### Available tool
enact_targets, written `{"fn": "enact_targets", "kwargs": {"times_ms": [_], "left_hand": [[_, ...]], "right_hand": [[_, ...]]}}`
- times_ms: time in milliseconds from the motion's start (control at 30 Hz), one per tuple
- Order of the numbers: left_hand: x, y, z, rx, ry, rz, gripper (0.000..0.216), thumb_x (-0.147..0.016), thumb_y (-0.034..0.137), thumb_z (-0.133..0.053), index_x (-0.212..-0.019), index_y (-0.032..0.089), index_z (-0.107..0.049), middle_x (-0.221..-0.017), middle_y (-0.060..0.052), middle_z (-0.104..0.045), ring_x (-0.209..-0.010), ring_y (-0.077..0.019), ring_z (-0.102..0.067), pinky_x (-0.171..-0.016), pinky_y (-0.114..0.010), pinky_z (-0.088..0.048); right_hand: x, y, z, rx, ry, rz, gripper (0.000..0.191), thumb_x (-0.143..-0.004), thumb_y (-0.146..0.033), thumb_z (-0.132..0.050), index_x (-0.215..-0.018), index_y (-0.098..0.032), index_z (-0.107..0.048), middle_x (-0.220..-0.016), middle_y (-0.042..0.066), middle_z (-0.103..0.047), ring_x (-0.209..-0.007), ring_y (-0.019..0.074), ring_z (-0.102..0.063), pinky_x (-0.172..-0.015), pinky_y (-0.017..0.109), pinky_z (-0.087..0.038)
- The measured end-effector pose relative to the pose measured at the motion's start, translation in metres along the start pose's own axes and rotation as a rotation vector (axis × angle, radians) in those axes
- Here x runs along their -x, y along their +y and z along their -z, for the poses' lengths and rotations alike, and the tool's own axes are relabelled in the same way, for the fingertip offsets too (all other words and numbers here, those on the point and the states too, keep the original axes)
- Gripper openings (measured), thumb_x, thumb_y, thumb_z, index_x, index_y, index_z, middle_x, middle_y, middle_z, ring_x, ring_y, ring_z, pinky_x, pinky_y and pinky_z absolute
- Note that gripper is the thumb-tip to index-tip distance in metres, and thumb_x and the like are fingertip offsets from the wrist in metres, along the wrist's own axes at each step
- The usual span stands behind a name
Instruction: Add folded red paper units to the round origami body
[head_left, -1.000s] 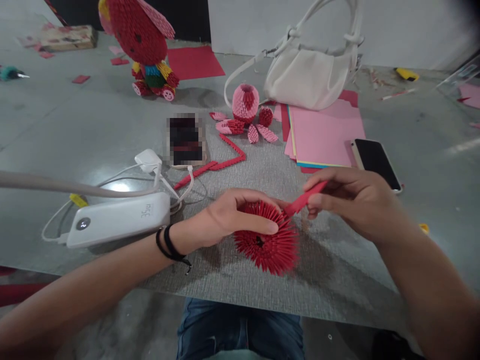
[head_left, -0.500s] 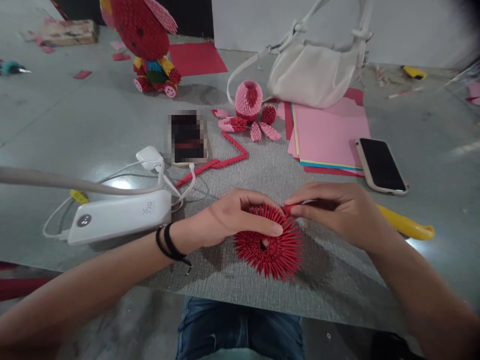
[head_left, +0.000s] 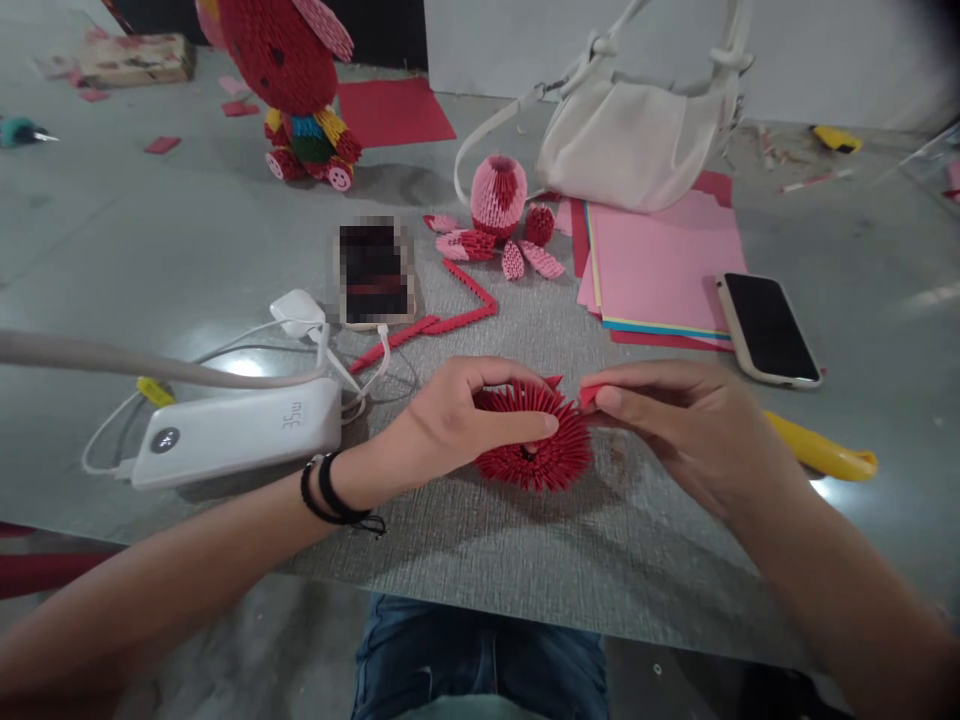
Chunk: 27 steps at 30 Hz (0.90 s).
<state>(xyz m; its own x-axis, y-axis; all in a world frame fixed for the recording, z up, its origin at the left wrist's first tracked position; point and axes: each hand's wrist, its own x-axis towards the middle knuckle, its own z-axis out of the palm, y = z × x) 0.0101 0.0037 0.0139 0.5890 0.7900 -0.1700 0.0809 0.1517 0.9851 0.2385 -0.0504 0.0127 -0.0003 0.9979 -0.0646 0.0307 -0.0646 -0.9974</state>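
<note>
The left hand holds a spiky red paper ring near the front of the surface, its fingers closed over the ring's top and left side. The right hand pinches a small red paper piece between thumb and forefinger, right at the ring's upper right rim. A power bank lies to the left, a yellow tool to the right and a phone behind it. Bare surface lies between the ring and the near edge.

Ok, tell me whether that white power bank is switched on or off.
On: the power bank shows lit digits on its face, and white cables run from it.
</note>
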Motion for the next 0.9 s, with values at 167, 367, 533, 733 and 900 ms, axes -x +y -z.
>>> {"fn": "enact_targets", "kwargs": {"times_ms": [167,367,533,733,900], "left_hand": [[0.000,0.000,0.001,-0.110,0.007,-0.084,0.025,-0.078,0.032,-0.087,-0.097,0.017,-0.080,-0.095,-0.004,-0.081,-0.082,-0.0159,-0.072,-0.077,-0.025,-0.056],[0.000,-0.003,0.001,-0.087,-0.014,-0.101,0.026,-0.081,0.032,-0.086,-0.102,0.017,-0.080,-0.090,-0.002,-0.080,-0.080,-0.0142,-0.072,-0.075,-0.022,-0.057],[-0.001,-0.009,0.001,0.032,-0.033,-0.128,0.027,-0.081,0.028,-0.086,-0.106,0.017,-0.080,-0.099,-0.004,-0.080,-0.087,-0.0145,-0.072,-0.080,-0.023,-0.058],[-0.001,-0.011,0.000,0.142,-0.051,-0.132,0.027,-0.082,0.028,-0.087,-0.106,0.018,-0.080,-0.100,-0.004,-0.080,-0.087,-0.0137,-0.072,-0.081,-0.022,-0.058],[0.000,-0.010,-0.002,0.190,-0.082,-0.130,0.025,-0.085,0.026,-0.083,-0.108,0.018,-0.079,-0.101,-0.004,-0.080,-0.089,-0.0140,-0.072,-0.083,-0.023,-0.057]], "right_hand": [[0.002,0.003,-0.010,-0.040,0.041,0.016,0.009,-0.083,-0.032,-0.087,-0.092,-0.035,-0.086,-0.093,0.000,-0.084,-0.086,0.0178,-0.080,-0.081,0.030,-0.067],[0.004,-0.003,-0.011,0.081,0.046,0.088,0.009,-0.085,-0.033,-0.086,-0.093,-0.035,-0.086,-0.094,-0.001,-0.084,-0.088,0.0173,-0.078,-0.080,0.028,-0.065],[0.003,-0.001,-0.009,0.134,0.054,0.235,0.010,-0.089,-0.029,-0.082,-0.096,-0.036,-0.084,-0.095,-0.004,-0.082,-0.088,0.0130,-0.075,-0.080,0.022,-0.061],[0.009,-0.012,-0.011,0.220,0.035,0.277,0.010,-0.092,-0.026,-0.079,-0.097,-0.034,-0.082,-0.094,-0.003,-0.081,-0.085,0.0134,-0.074,-0.078,0.024,-0.060],[0.013,-0.021,-0.016,0.354,0.080,0.310,0.011,-0.089,-0.020,-0.078,-0.092,-0.031,-0.080,-0.090,-0.003,-0.081,-0.080,0.0142,-0.073,-0.069,0.025,-0.059]]}}
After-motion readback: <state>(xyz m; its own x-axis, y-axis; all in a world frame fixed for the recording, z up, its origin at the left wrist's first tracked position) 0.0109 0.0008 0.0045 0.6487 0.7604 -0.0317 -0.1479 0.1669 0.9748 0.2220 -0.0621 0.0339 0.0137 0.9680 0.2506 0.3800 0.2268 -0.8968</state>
